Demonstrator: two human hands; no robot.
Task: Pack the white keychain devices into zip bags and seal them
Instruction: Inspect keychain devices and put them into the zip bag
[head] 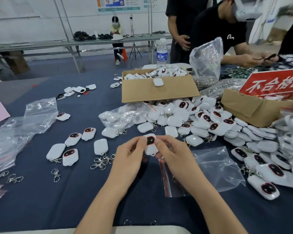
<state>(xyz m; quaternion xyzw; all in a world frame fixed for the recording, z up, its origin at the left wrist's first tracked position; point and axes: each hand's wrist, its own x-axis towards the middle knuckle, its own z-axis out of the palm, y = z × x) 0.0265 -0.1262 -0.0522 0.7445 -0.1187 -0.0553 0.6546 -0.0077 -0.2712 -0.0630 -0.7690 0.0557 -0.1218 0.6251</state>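
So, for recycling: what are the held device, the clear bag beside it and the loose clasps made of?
The device looks like glossy white plastic, judging by its highlights. The zip bag is thin clear film, crinkled, see-through. The clasps seem shiny silver metal.

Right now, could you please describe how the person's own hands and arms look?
The left hand and right hand are bare, without gloves. Both forearms are uncovered down to the frame's edge; no sleeve, watch or bracelet shows.

The left hand [130, 154] and right hand [173, 155] cover the device [150, 144] sides; the bag [216, 168] under the right is partly hidden.
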